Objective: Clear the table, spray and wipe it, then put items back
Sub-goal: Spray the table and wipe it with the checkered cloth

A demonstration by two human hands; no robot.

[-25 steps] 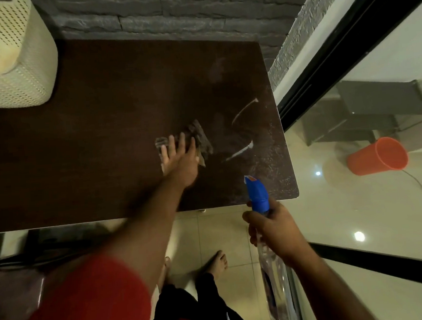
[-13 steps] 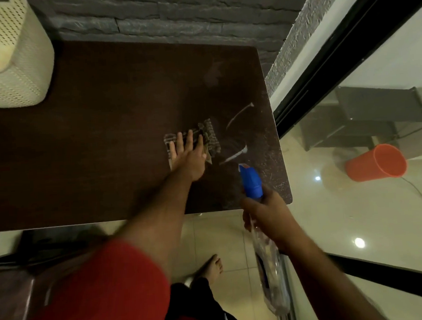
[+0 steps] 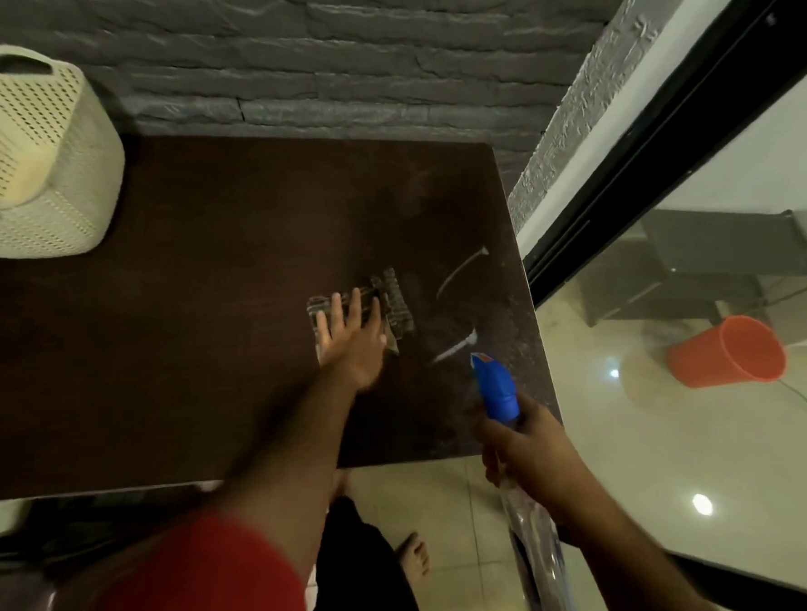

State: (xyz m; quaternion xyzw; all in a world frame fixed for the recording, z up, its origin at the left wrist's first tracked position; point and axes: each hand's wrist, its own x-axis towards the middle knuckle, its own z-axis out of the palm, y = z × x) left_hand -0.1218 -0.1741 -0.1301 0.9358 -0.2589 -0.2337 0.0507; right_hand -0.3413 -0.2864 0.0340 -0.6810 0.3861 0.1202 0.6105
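Wiping step: the left hand (image 3: 350, 344) presses spread fingers (image 3: 355, 303) on the cloth (image 3: 394, 301). The right hand's (image 3: 526, 444) fingers curl round the spray bottle (image 3: 495, 384). Next, I judge, sweep toward the streaks (image 3: 460, 266) right of the fingers.

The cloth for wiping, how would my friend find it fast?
Look at the dark brown table against the grey brick wall. Near its right side, the left hand presses flat on the cloth. It is the only grey, striped, crumpled thing there, unlike the cream basket at the far left.
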